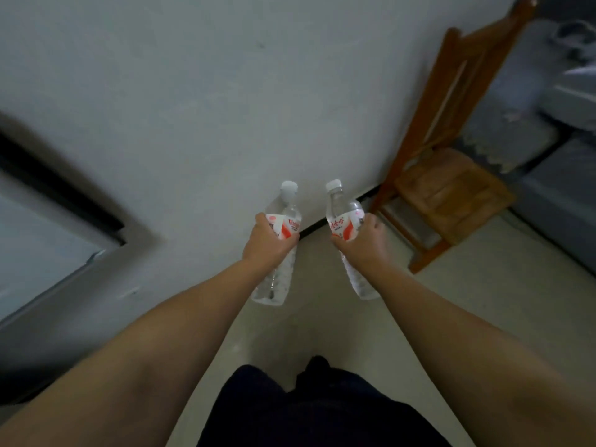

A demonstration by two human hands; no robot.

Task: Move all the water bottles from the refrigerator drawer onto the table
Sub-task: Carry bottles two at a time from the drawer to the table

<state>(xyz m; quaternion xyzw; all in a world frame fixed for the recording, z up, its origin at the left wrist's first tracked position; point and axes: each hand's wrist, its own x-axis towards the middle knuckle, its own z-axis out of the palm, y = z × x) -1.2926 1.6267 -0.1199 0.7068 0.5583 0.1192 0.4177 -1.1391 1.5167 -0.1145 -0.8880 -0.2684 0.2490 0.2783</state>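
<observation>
Left hand point(266, 241): fingers wrapped round the labelled middle of the left water bottle point(280, 246), grasping it firmly. Right hand point(361, 240): fingers likewise wrapped round the label band of the right water bottle point(344, 221), grasping it. Both bottles are clear plastic with white caps and red-and-white labels; each is carried in the air, cap pointing far, base pointing near, above the pale floor point(322, 317). The two bottles lie side by side, near each other but apart. Both forearms reach forward from the near edge of the view, over dark trousers point(322, 411). Far side: a plain grey-white wall point(225, 91). Far right: a wooden chair point(448, 185) standing against the wall, and just right of it a bed point(554, 175) with grey bedding. Left: a blurred grey surface with a dark edge point(61, 195); what it belongs to cannot be told.
</observation>
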